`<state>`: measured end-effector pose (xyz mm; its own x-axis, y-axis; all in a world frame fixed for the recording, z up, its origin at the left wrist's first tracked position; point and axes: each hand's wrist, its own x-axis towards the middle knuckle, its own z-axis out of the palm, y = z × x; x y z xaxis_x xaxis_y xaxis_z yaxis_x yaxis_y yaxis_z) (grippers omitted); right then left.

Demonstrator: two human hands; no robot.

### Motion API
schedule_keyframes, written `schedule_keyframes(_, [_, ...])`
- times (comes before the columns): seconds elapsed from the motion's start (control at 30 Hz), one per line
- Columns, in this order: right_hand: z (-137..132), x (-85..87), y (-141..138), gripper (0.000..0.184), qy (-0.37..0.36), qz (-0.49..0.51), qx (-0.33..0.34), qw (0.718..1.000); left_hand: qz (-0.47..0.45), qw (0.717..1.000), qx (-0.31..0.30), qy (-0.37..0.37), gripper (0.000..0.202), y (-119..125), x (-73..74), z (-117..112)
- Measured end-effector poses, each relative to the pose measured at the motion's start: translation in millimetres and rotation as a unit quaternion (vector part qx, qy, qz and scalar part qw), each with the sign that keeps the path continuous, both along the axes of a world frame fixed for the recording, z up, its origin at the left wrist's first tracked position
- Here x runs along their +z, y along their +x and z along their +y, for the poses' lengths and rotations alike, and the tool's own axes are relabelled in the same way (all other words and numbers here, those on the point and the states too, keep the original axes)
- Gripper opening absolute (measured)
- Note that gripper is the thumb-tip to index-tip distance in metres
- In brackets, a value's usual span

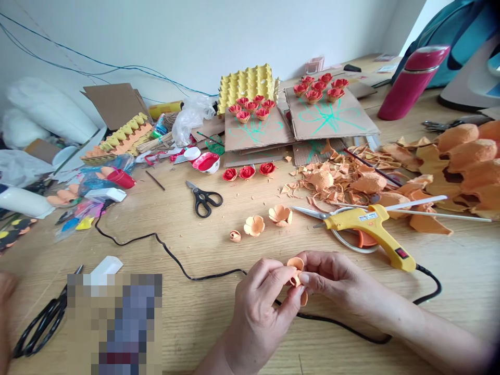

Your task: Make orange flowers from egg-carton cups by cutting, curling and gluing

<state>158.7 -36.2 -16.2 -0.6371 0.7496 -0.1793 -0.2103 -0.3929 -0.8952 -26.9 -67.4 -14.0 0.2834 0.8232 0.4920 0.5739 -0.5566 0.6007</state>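
Note:
My left hand (260, 307) and my right hand (332, 278) meet low over the wooden table (195, 323), both pinching a small orange egg-carton flower piece (296, 271). Just beyond my fingers lie three unpainted orange flowers (254, 225), one tiny, two larger. A yellow glue gun (373, 226) rests to the right of them, its black cord (164, 247) running under my hands. Three painted red flowers (247, 172) sit in a row farther back.
Black scissors (203, 199) lie mid-table, another pair (39, 325) at the left front. Orange carton scraps (351, 179) and cut carton (461, 161) fill the right. Cardboard sheets with red flowers (324, 112), a yellow egg tray (246, 83) and a pink flask (412, 78) stand behind.

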Motion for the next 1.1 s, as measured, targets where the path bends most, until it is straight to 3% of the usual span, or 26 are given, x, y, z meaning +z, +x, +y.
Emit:
schedule_keyframes(0.4, [3.3, 3.9, -0.2, 0.036, -0.019, 0.005, 0.001, 1.000, -0.002, 1.000, 0.019, -0.008, 0.020, -0.7, 6.4, -1.0])
schedule_keyframes(0.73, [0.0, -2.5, -0.7, 0.028, -0.016, 0.031, -0.018, 0.999, -0.014, 1.000, -0.004, -0.011, 0.016, -0.4, 6.4, 0.8])
schedule_keyframes(0.97, [2.9, 2.9, 0.4, 0.029, -0.025, 0.017, -0.039, 0.999, -0.056, 0.998, -0.002, -0.026, 0.027, -4.1, 8.4, 0.3])
schedule_keyframes(1.1, [2.0, 2.5, 1.8, 0.030, -0.035, 0.023, -0.037, 0.998, -0.103, 0.993, 0.028, -0.041, 0.015, -4.6, 8.2, 1.5])
